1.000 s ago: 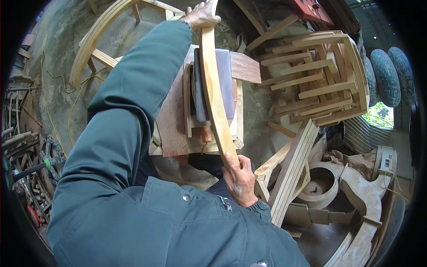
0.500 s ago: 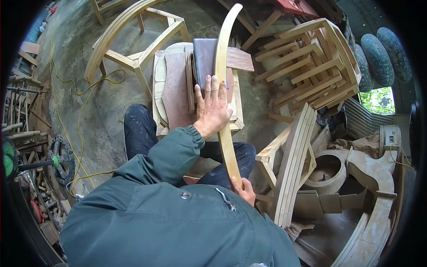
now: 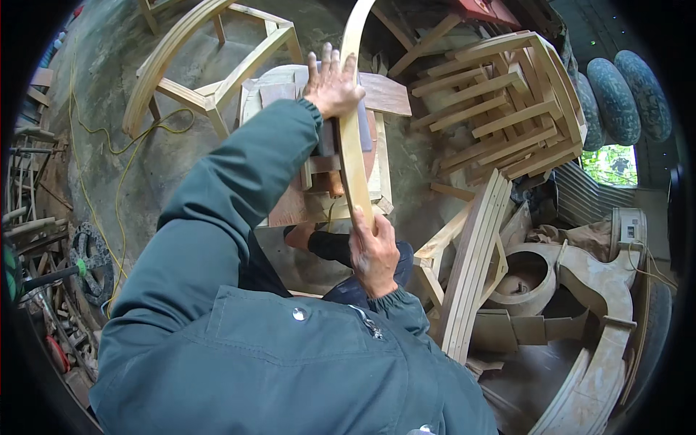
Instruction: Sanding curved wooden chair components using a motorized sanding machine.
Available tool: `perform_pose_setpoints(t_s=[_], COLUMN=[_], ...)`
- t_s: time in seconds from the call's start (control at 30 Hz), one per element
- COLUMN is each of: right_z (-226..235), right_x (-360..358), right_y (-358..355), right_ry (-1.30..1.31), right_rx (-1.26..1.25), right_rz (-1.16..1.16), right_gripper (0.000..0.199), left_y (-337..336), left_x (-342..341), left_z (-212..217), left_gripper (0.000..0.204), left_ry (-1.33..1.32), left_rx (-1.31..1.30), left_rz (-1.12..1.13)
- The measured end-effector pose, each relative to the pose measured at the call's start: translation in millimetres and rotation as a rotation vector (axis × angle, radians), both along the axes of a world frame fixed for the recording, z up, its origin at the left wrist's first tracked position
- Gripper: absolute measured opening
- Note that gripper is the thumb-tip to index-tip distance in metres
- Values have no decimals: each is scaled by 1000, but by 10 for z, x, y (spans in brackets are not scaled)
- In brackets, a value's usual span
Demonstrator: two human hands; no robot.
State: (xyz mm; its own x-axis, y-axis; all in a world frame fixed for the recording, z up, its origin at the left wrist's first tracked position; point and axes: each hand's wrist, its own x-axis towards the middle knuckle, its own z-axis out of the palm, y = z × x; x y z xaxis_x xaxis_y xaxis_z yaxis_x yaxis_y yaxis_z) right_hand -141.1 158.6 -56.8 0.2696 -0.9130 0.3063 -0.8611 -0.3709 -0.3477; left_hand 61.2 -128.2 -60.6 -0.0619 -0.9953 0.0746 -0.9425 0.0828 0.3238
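A long curved wooden slat (image 3: 351,150) of pale wood runs away from me over a low wooden stand (image 3: 386,196). My left hand (image 3: 333,85) lies on its far half with the fingers stretched out and spread. Close to me, my right hand (image 3: 375,254) is closed around the slat's near end. Beneath the slat is a flat grey surface (image 3: 365,134), mostly covered by the slat and my left arm. An orange-brown rounded part (image 3: 336,184) shows beside the slat, next to a small wooden block (image 3: 321,164).
Curved wooden frames (image 3: 217,90) stand on the floor at the far left, near a yellow cord (image 3: 119,188). A stack of slatted frames (image 3: 500,101) is at the far right. Several long strips (image 3: 475,264) lean close on my right, beside a round hollow piece (image 3: 525,279).
The slat has slid away from me, its far end now at the picture's upper edge. Both hands have moved forward. The orange-brown part and small block have come into sight.
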Motion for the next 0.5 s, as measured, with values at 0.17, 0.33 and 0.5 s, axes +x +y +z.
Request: perform_pose_setpoints(t_s=[0.17, 0.33, 0.5], right_z=[2, -36, -4], right_x=[225, 418, 605], right_y=[-454, -842, -1230], right_ry=[94, 161, 186], right_rx=[-102, -149, -171], right_rz=[5, 0, 9], right_gripper=[55, 56, 58], left_y=[-509, -991, -1330], left_x=[203, 437, 614], left_z=[37, -79, -242], left_gripper=[90, 93, 88], left_ry=[-17, 22, 113], left_rx=[2, -19, -281], left_rz=[-14, -24, -103])
